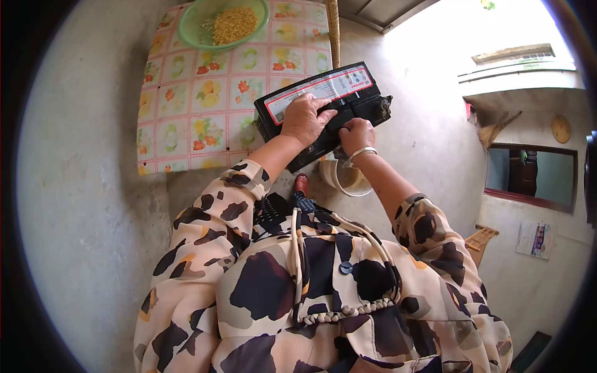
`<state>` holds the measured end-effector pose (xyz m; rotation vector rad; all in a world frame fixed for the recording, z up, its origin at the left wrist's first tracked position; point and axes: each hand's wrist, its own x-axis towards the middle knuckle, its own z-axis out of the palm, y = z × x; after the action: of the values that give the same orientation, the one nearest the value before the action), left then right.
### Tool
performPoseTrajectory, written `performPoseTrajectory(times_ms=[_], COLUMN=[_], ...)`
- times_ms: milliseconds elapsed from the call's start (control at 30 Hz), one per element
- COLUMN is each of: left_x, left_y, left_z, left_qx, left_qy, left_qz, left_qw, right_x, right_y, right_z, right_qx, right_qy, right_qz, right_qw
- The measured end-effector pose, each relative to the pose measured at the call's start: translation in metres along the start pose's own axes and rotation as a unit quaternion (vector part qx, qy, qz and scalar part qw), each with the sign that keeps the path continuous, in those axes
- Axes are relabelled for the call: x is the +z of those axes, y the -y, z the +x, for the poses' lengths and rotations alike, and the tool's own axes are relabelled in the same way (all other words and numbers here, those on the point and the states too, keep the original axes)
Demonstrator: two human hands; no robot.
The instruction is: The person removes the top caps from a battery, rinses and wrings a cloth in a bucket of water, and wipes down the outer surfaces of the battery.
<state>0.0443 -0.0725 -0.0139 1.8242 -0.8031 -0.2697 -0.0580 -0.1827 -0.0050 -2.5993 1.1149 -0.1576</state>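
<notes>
A black car battery (362, 109) with a white, red-bordered label sits tilted at the right edge of the table. My left hand (303, 119) lies on its top, thumb and index finger stretched across the label and the black casing. Close beside it, my right hand (358, 134) is closed, fingers curled down against the battery's near side. Whatever its fingertips grip is hidden beneath them. A pale bracelet (362, 153) circles the right wrist.
The table (180, 133) has a fruit-and-flower cloth and carries a green bowl (189, 31) of yellow grains. Below the battery, a bucket (347, 180) stands on the floor near my foot (301, 184). A broom (494, 132) leans by the right wall.
</notes>
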Motion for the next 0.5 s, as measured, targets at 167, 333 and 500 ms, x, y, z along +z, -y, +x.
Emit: performPoseTrajectory(times_ms=[167,333,500], left_x=[0.002,0.002,0.002], left_y=[0.003,0.002,0.003], left_z=[0.001,0.001,-0.001], left_qx=[0.005,0.004,0.001], left_qy=[-0.003,-0.001,0.011], left_qz=[0.007,-0.001,0.000], left_qw=[1.000,1.000,1.000], right_x=[-0.008,-0.011,-0.012], right_y=[0.012,-0.001,-0.008], right_z=[-0.001,-0.006,0.002], right_qx=[0.115,0.045,-0.005], right_qy=[0.066,0.032,0.063], right_qz=[0.065,0.046,0.031], right_qw=[0.989,0.997,0.997])
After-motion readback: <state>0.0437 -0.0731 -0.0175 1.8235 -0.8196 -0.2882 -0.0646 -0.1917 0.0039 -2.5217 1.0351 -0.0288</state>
